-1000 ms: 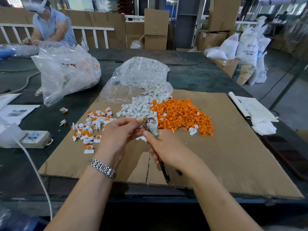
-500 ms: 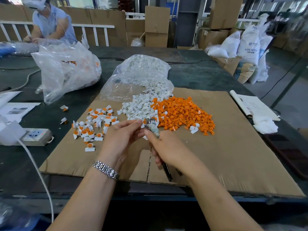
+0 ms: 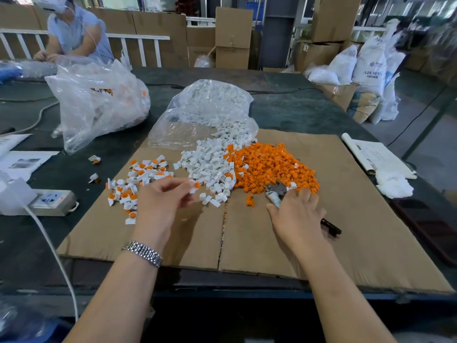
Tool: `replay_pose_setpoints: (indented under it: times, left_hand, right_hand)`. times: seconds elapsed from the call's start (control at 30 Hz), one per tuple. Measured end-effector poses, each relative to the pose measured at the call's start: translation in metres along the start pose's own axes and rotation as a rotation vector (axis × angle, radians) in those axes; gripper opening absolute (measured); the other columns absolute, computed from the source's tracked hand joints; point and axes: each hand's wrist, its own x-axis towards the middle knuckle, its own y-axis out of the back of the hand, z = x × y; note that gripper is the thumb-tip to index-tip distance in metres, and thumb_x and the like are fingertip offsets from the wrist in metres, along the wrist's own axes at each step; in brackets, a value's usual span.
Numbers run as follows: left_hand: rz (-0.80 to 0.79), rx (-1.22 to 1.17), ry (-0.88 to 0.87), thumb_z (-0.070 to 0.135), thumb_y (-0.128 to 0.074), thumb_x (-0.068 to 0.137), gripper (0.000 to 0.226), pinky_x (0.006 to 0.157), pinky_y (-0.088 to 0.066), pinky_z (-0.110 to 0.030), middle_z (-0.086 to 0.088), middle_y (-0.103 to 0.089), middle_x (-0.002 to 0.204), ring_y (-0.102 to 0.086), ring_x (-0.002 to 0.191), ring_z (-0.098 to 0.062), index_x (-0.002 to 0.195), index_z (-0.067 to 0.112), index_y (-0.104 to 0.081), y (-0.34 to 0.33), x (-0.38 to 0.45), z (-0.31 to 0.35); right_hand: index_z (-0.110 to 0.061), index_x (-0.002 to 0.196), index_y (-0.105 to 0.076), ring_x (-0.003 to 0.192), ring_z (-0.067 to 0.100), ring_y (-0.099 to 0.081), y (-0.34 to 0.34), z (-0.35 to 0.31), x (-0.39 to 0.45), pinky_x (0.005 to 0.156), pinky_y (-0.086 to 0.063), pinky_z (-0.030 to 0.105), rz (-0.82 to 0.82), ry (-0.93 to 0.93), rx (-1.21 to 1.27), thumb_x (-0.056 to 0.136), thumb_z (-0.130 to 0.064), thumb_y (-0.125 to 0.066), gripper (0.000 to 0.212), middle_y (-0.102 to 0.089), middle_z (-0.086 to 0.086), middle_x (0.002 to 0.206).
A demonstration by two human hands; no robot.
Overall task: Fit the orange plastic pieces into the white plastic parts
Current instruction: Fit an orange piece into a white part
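Cardboard (image 3: pixel 284 243) covers the near part of the dark table (image 3: pixel 291 112), and the work lies on it; the left hand (image 3: pixel 160 201) is raised just above the sheet, thumb and fingertips pinching 1 assembled piece (image 3: pixel 194 187), white with an orange end showing, the other fingers loosely curled; a metal watch (image 3: pixel 143 252) circles that wrist. The right hand (image 3: pixel 296 216) rests low at the near edge of the orange pieces (image 3: pixel 267 167), fingers stretched toward the heap while the palm and thumb keep hold of a pair of pliers (image 3: pixel 277 191); the metal head pokes out to the left of the fingers and the dark handles stick out to the right behind the hand. Left of the orange heap and touching it lies the pile of white parts (image 3: pixel 207 167), spilling out of a clear bag (image 3: pixel 202 112) at the far side; further left sits a looser scatter of finished pieces (image 3: pixel 138 179), white with orange inserts. At the far left stands a second, fuller plastic bag (image 3: pixel 96 100); a power strip (image 3: pixel 53 199) lies at the near left; rolled papers (image 3: pixel 373 157) and a white cloth (image 3: pixel 393 184) lie to the right.
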Motion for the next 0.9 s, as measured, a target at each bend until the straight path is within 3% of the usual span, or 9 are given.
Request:
replay_pose_setpoints:
  times: [0.1, 0.23, 0.3, 0.37, 0.5, 0.6, 0.67, 0.8, 0.9]
  left_hand:
    - [0.238, 0.275, -0.108, 0.01, -0.074, 0.091, 0.009, 0.065, -0.057, -0.028, -0.005, -0.077, 0.08, -0.069, 0.066, -0.013, 0.087, 0.019, -0.076, 0.015, 0.019, -0.006]
    - [0.399, 0.632, -0.233, 0.014, -0.066, 0.095, 0.021, 0.072, -0.041, -0.027, -0.004, -0.073, 0.111, -0.057, 0.081, -0.012, 0.115, 0.015, -0.073, 0.022, 0.032, -0.008]
    - [0.288, 0.627, -0.351, 0.012, -0.067, 0.094, 0.016, 0.072, -0.04, -0.022, -0.001, -0.071, 0.11, -0.057, 0.08, -0.009, 0.107, 0.019, -0.071, 0.015, 0.028, -0.008]
    - [0.068, 0.644, -0.403, 0.016, -0.07, 0.093, 0.011, 0.069, -0.041, -0.014, 0.008, -0.069, 0.101, -0.059, 0.081, 0.0, 0.096, 0.026, -0.07, 0.003, 0.022, -0.011]
    - [-0.212, 0.889, -0.413, 0.027, -0.067, 0.098, 0.021, 0.077, -0.043, -0.018, 0.011, -0.064, 0.11, -0.055, 0.087, 0.003, 0.118, 0.03, -0.071, -0.011, 0.02, -0.021]
    - [-0.236, 0.998, -0.454, 0.022, -0.066, 0.099, 0.022, 0.091, -0.051, -0.031, 0.003, -0.068, 0.116, -0.061, 0.098, -0.012, 0.12, 0.026, -0.073, -0.017, 0.023, -0.022]
    - [-0.233, 0.995, -0.45, 0.017, -0.067, 0.098, 0.02, 0.092, -0.053, -0.032, 0.002, -0.07, 0.114, -0.065, 0.099, -0.015, 0.116, 0.023, -0.075, -0.019, 0.026, -0.02]
    - [-0.203, 0.857, -0.372, 0.019, -0.07, 0.096, 0.012, 0.071, -0.044, -0.015, 0.017, -0.066, 0.097, -0.062, 0.091, -0.006, 0.104, 0.028, -0.071, -0.015, 0.027, -0.018]
    - [-0.218, 0.495, -0.207, 0.013, -0.071, 0.095, 0.018, 0.067, -0.051, -0.015, 0.008, -0.073, 0.093, -0.07, 0.085, -0.008, 0.105, 0.028, -0.072, -0.009, 0.024, -0.014]
  right_hand:
    - [-0.008, 0.127, -0.052, 0.119, 0.031, -0.041, -0.006, -0.001, 0.001, 0.094, -0.038, 0.046, 0.051, 0.018, -0.056, 0.099, -0.055, -0.047, 0.055, -0.044, 0.014, 0.127]
    - [-0.012, 0.123, -0.051, 0.115, 0.027, -0.042, -0.009, -0.009, 0.001, 0.094, -0.035, 0.044, 0.212, 0.095, -0.036, 0.096, -0.056, -0.052, 0.051, -0.044, 0.009, 0.123]
    - [-0.018, 0.117, -0.054, 0.111, 0.021, -0.045, -0.009, -0.017, 0.001, 0.093, -0.031, 0.041, 0.283, 0.265, 0.053, 0.096, -0.045, -0.057, 0.034, -0.048, 0.002, 0.118]
    - [-0.024, 0.111, -0.058, 0.108, 0.018, -0.049, -0.009, -0.026, 0.0, 0.09, -0.026, 0.038, 0.245, 0.39, 0.062, 0.098, -0.035, -0.056, 0.017, -0.054, -0.005, 0.111]
    - [-0.025, 0.108, -0.057, 0.105, 0.02, -0.051, -0.014, -0.035, 0.0, 0.091, -0.032, 0.039, 0.159, 0.416, 0.009, 0.098, -0.015, -0.056, 0.014, -0.058, -0.005, 0.106]
    - [-0.02, 0.111, -0.058, 0.105, 0.023, -0.051, -0.015, -0.036, 0.004, 0.091, -0.039, 0.039, 0.15, 0.441, 0.006, 0.098, -0.011, -0.055, 0.016, -0.059, 0.0, 0.108]
    - [-0.019, 0.113, -0.058, 0.106, 0.023, -0.05, -0.015, -0.037, 0.005, 0.088, -0.039, 0.038, 0.159, 0.464, 0.012, 0.098, -0.01, -0.054, 0.017, -0.058, 0.002, 0.109]
    - [-0.018, 0.11, -0.056, 0.099, 0.022, -0.053, -0.015, -0.037, 0.005, 0.089, -0.042, 0.038, 0.206, 0.478, 0.023, 0.1, -0.015, -0.049, 0.013, -0.059, 0.001, 0.103]
    - [-0.016, 0.099, -0.055, 0.08, 0.017, -0.056, -0.011, -0.036, 0.003, 0.081, -0.048, 0.038, 0.246, 0.425, 0.241, 0.097, -0.018, -0.05, 0.005, -0.059, -0.002, 0.086]
